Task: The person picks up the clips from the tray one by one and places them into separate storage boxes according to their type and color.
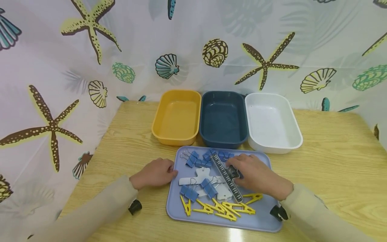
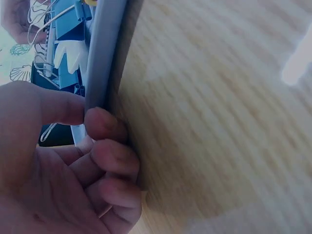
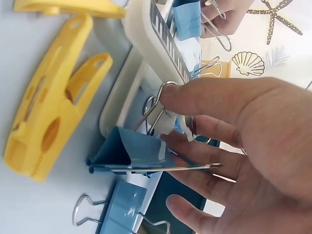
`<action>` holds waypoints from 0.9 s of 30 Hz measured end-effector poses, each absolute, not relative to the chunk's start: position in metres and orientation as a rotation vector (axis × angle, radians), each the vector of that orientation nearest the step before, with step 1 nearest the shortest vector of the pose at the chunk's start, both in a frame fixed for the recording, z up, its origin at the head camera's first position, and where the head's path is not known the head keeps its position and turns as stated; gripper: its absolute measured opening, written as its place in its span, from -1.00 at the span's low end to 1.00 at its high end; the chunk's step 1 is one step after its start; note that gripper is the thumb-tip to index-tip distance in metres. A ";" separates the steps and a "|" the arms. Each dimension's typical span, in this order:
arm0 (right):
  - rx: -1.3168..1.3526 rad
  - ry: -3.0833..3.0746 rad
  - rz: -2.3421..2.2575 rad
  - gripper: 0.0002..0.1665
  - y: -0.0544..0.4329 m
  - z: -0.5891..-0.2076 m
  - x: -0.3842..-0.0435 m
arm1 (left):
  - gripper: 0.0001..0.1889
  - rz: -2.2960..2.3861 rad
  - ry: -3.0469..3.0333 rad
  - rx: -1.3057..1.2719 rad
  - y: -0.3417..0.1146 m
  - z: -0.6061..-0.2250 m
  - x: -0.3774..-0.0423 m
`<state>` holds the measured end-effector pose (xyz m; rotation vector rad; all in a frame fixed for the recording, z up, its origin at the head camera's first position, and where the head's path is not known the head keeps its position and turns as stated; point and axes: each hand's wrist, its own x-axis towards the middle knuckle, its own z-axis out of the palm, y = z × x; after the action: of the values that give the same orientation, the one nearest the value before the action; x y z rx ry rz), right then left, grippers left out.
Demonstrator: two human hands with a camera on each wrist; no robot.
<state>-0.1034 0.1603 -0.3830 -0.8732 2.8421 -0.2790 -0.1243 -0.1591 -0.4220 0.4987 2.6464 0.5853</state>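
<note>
The left forearm (image 1: 99, 207) is extended forward and angled inward. The left hand (image 1: 155, 172) is set in a gripping pose: the thumb (image 2: 61, 105) is placed opposite the curled fingers (image 2: 116, 158). The right forearm (image 1: 317, 211) is likewise directed forward and inward. The right hand (image 1: 257, 176) is held with its back upward; the thumb is separated from the bent fingers. Whether a pinch is closed there cannot be determined.

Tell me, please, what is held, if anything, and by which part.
The left hand pinches the tray by its left rim; whether the right hand holds anything cannot be told.
</note>
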 end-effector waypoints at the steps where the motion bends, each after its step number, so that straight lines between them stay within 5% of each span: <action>1: -0.876 2.841 -0.284 -0.50 0.161 -0.383 -0.103 | -0.63 0.595 2.630 0.500 -0.159 -0.422 -0.125; 27: -0.854 2.896 -0.459 -0.50 0.167 -0.377 -0.104 | -0.67 0.626 2.405 0.361 -0.156 -0.418 -0.141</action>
<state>-0.1038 0.1669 -0.3770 -0.8540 2.8961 -0.4589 -0.1411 -0.1564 -0.4185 0.3610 2.4053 0.6263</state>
